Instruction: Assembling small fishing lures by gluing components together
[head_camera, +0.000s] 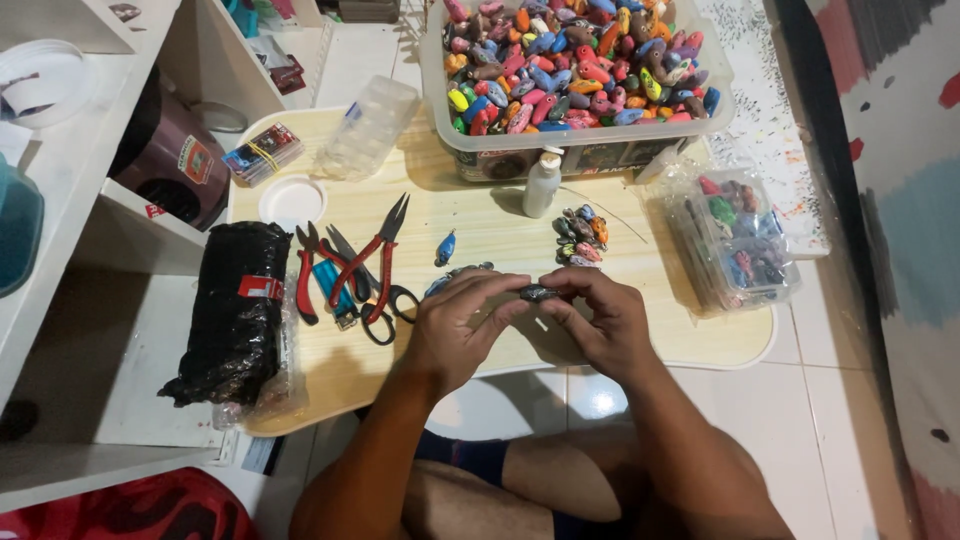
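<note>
Both hands' fingers (515, 300) pinching small dark lure (537, 293), details unclear, mostly hidden

Low wooden table (500, 240) bears pliers (372, 255), scissors (365, 290), glue bottle (542, 184), bead tub (580, 150).

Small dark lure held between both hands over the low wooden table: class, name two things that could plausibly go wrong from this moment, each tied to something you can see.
1. The small dark lure is pinched only by the fingertips of the left hand and right hand; it could slip and drop toward the lap.
2. The red-handled pliers and scissors lie open-tipped beside the left hand; a careless reach might nick a finger.
</note>
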